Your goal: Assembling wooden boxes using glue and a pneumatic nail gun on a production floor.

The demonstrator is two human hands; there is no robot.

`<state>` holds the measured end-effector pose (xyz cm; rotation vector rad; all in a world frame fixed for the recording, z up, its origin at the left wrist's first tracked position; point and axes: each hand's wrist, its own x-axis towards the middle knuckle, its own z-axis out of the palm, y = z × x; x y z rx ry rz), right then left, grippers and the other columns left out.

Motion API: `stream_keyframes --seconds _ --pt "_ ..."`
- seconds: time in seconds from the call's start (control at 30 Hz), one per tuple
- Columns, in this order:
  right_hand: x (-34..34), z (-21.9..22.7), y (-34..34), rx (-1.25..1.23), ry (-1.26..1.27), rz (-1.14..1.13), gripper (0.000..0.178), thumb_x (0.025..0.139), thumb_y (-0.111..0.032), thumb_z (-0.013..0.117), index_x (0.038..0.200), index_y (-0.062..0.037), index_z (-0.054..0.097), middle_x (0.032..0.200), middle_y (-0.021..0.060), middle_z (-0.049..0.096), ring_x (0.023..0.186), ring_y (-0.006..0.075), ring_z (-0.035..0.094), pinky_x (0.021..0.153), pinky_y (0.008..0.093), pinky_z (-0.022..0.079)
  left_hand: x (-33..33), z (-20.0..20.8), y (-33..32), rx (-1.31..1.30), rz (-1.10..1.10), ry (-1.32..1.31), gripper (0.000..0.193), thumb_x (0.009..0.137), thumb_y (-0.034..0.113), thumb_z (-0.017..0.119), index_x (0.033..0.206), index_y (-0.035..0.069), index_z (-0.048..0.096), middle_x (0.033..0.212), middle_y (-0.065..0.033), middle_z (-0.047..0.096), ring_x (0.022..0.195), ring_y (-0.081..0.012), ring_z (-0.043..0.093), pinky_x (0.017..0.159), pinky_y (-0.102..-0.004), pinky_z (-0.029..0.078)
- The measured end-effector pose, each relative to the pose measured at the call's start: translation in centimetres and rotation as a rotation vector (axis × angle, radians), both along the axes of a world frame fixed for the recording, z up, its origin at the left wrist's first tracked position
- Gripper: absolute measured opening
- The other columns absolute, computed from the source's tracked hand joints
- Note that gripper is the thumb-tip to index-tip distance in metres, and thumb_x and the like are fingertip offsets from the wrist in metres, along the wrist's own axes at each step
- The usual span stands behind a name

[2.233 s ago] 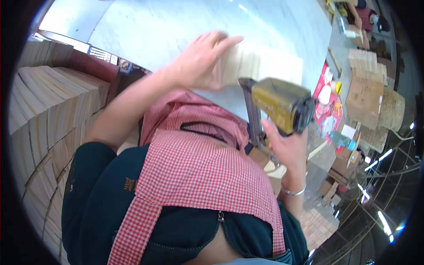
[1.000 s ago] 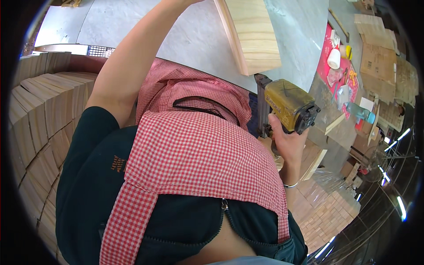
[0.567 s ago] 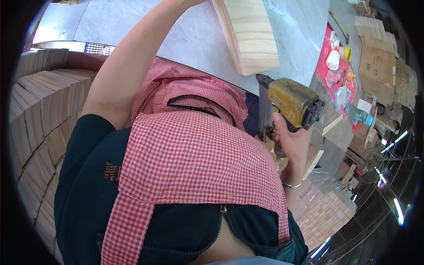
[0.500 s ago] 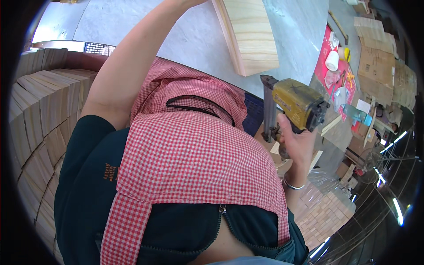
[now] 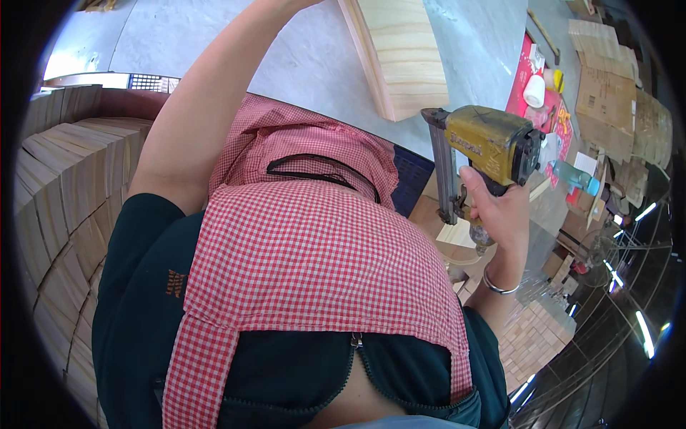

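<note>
My right hand (image 5: 504, 214) is wrapped round the grip of a yellow and black nail gun (image 5: 482, 143). The gun's nose and dark magazine (image 5: 444, 175) are on its left side, with the nose close to the near end of a pale wooden piece (image 5: 407, 61). A gap shows between the nose and the wood. That piece lies on the grey tabletop (image 5: 300, 64) and has a raised strip along its left edge. My left forearm (image 5: 214, 100) reaches across to the top edge, where only the heel of my left hand (image 5: 309, 3) shows; its fingers are cut off.
Stacked wooden blocks (image 5: 71, 164) rise at my left. On the right are a red-covered surface with a white bottle (image 5: 534, 91), a clear bottle with a blue cap (image 5: 576, 177) and cardboard boxes (image 5: 606, 104). A blue plastic crate (image 5: 413, 182) sits below the table edge.
My right hand has moved the nail gun a little to the right and slightly up. The left arm and the wooden piece have barely shifted.
</note>
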<state>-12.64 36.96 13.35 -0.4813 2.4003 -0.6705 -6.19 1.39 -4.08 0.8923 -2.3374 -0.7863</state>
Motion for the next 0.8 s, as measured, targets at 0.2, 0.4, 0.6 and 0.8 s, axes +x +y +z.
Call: stream_keyframes --seconds 0.2,0.4,0.6,0.8 --pt "-1.2 -0.1 0.3 -0.051 0.185 0.229 0.033 0.087 -0.026 0.078 0.105 0.0005 0.071 0.082 0.0074 0.071 0.060 0.0164 0.060 0.057 0.0299 0.052 -3.1 -1.0 -1.9 0.279 -0.073 -0.232 0.053 0.087 0.029 0.070 0.129 -0.002 0.058 0.126 -0.0208 0.061 0.117 -0.0404 0.059 0.102 -0.0477 0.046" --pt "-0.1 0.2 1.6 0.056 0.081 0.209 0.036 0.083 -0.022 0.079 0.108 0.0017 0.070 0.096 0.0143 0.074 0.077 0.0251 0.067 0.072 0.0348 0.054 0.0 -2.1 -2.0 -0.084 -0.081 -0.156 0.056 0.095 0.041 0.064 0.135 0.002 0.057 0.137 -0.0169 0.058 0.125 -0.0363 0.054 0.104 -0.0429 0.045" --pt "2.1 -1.0 6.3 -0.224 0.214 0.063 0.036 0.082 -0.020 0.079 0.109 0.0009 0.070 0.095 0.0115 0.074 0.078 0.0230 0.067 0.074 0.0339 0.054 0.2 1.9 -2.3 -0.344 -0.334 -0.208 0.085 0.079 0.025 0.079 0.153 0.010 0.039 0.155 -0.0164 0.042 0.139 -0.0365 0.044 0.113 -0.0455 0.039" --pt "3.4 -0.7 8.4 -0.260 0.151 -0.325 0.030 0.085 -0.013 0.076 0.108 0.0055 0.069 0.093 0.0111 0.075 0.076 0.0216 0.068 0.070 0.0331 0.055 -3.9 4.9 2.3 -0.931 -1.019 -0.375 0.124 0.051 0.035 0.095 0.157 0.015 0.032 0.167 -0.0061 0.024 0.152 -0.0297 0.025 0.122 -0.0505 0.026"
